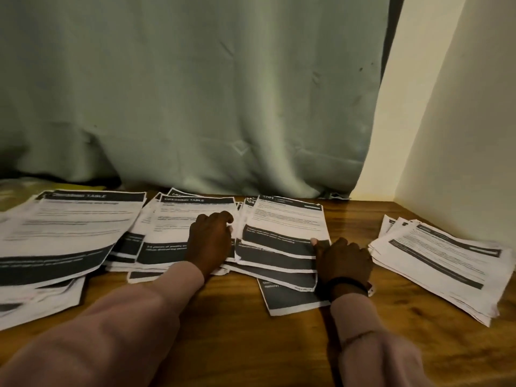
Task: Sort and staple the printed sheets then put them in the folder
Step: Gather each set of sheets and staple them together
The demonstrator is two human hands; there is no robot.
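**Spotter:** Head view puts four loose heaps of printed sheets along the wooden table (223,311), so take the third pile (282,238) as your landmark. Your left hand (210,241) rests on the pile just left of it, the "Dressing Table" pile (178,233), fingers curled at its right edge. Your right hand (342,259) sits at the landmark's lower right corner, thumb on the top page. Whether either hand actually pinches a sheet, I cannot tell.

**Operator:** How will they handle?

**Spotter:** You are dealing with light, floppy paper, I judge. The sheets are fanned and skewed, so they probably slide over each other easily, and a single page will droop if you lift it by one corner. The edges look uneven, and I'd guess they crease or tear with little force.

**Operator:** Where do I take hold?

**Spotter:** Close both hands on the landmark's two long sides, square the stack, then pinch near a top corner where the staple should go. One sheet (290,297) pokes out beneath the landmark toward you; tuck it in first.

**Operator:** And the rest?

**Spotter:** Far left of the landmark lies the biggest pile (64,233); well to its right, near the wall, a neater stack (438,261). I see no stapler, and a yellow edge (83,187) behind the far-left pile may be the folder, though you shouldn't count on it.
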